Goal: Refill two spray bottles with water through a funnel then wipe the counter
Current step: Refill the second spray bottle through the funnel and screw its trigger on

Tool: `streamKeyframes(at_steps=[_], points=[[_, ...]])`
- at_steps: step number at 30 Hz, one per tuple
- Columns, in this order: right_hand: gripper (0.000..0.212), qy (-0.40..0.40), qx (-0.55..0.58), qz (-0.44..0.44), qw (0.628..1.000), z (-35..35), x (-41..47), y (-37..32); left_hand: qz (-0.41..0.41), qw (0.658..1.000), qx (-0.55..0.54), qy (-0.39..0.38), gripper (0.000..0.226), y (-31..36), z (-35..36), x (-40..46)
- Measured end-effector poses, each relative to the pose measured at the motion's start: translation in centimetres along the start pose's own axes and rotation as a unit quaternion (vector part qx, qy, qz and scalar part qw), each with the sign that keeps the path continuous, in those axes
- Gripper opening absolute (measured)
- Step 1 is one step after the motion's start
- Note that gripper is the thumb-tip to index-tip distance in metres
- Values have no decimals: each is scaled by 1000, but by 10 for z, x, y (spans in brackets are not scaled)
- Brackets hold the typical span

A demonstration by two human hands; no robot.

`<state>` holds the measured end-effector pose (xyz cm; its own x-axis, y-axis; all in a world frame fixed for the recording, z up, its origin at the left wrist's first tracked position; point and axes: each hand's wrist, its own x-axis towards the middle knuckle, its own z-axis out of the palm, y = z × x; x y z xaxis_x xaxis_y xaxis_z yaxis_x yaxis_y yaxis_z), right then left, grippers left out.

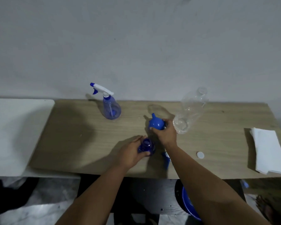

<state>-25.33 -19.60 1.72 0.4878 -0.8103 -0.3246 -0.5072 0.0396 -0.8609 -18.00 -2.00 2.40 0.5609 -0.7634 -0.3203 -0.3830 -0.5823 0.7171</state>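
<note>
— Where is the funnel (156, 123)?
— On the wooden counter (71, 135), gripped by the right hand (165, 133).
— And the left hand (133, 151)?
— It grasps the open spray bottle (146, 147).

A plain grey-white wall (136, 38) is seen behind a wood-grain surface (71, 135). A white top (15, 127) is set against its left end. Dim light is cast, and the floor (39, 208) below is shadowed.
</note>
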Motion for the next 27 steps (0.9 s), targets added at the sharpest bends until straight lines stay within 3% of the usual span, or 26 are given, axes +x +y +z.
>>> streamKeyframes(at_steps=[4,9,15,18,21,23,27], points=[[68,26,-27,-3,999,5,5,-7,-4,1000,-8,5,74,0,2,0],[32,-19,-117,-31,992,-7,0,-21,2,1000,16,15,79,-5,3,1],[31,-65,-258,-23,964,-53,-36,-3,-5,999,41,24,67,9,1,-7],[35,-99,-397,31,912,-79,-50,4,-12,998,48,29,69,16,2,-14],[58,-150,-478,69,863,-92,-66,12,-8,996,82,40,69,23,1,-22],[65,-159,-470,67,866,-92,-69,22,-11,995,91,48,70,27,3,-27],[52,-126,-428,48,894,-91,-71,32,-11,992,115,53,68,30,7,-35]])
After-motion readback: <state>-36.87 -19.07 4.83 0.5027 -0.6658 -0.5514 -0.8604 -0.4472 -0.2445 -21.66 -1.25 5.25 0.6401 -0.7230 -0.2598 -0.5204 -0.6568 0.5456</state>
